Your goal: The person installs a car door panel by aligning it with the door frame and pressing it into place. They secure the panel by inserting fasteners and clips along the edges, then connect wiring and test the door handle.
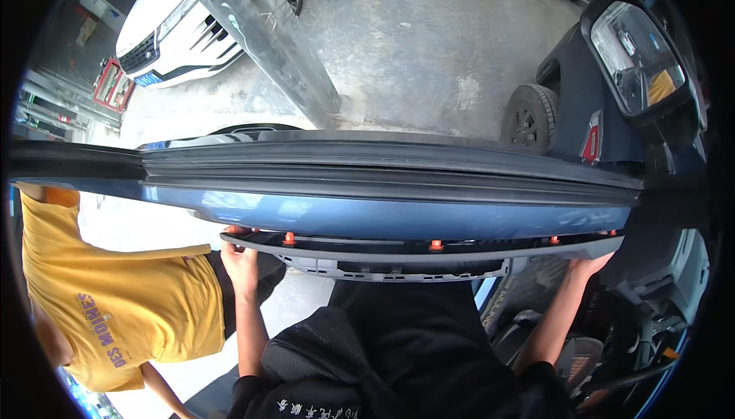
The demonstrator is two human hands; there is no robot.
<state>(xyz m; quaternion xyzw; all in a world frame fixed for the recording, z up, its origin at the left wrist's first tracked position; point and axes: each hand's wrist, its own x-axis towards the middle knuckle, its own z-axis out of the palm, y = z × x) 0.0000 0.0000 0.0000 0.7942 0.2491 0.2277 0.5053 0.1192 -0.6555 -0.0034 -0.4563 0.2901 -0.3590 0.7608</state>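
Note:
A long grey car door trim panel (pixel 398 252) with orange clips (pixel 436 244) along its upper edge spans the space in front of me. Gripping its left end is my left hand (pixel 242 264), fingers curled over the edge. At the opposite end my right hand (pixel 591 264) holds the panel, its fingers partly hidden behind it. Just beyond lies the blue car door (pixel 383 216), with black window seals (pixel 383 174) along its top. A narrow gap shows between panel and door, with the clips in it.
A person in a yellow shirt (pixel 138 304) stands close on my left. The door mirror (pixel 635 59) juts out at the far right. Beyond the door are a grey metal post (pixel 268 44), a white car (pixel 180 32) and a wheel (pixel 530 117). Car interior parts (pixel 651 266) lie right.

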